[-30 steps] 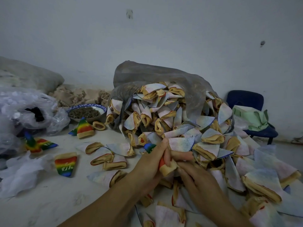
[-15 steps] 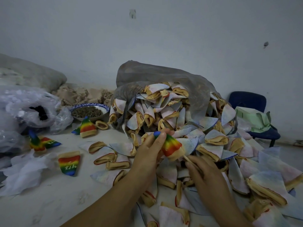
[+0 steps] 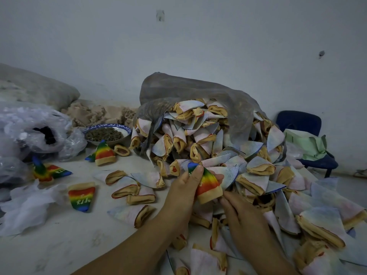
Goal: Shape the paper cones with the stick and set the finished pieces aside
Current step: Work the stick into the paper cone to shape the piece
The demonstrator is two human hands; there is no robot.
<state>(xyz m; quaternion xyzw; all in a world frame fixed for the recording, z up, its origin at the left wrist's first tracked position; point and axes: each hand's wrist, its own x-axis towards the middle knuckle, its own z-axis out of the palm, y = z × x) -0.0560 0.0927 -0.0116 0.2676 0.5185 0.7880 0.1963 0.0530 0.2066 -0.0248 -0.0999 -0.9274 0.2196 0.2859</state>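
One rainbow cone (image 3: 208, 185) pinched in left hand (image 3: 182, 197) at pile (image 3: 198, 139) edge; right hand (image 3: 244, 217) unclear.

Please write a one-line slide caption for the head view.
Left hand holds a rainbow cone over the cone pile; right hand at its open end.

— How was the light?
— Dim, flat and greyish. The wall (image 3: 198, 46) darkened toward the corners, and shadows were soft. I couldn't tell where the light came from.
— And sharpness?
— Fair in the middle: the rainbow cone (image 3: 208, 185) showed vivid and clear. The chair (image 3: 299, 122) and plastic bag (image 3: 29, 126) looked smeared, and the wide lens bent the edges.
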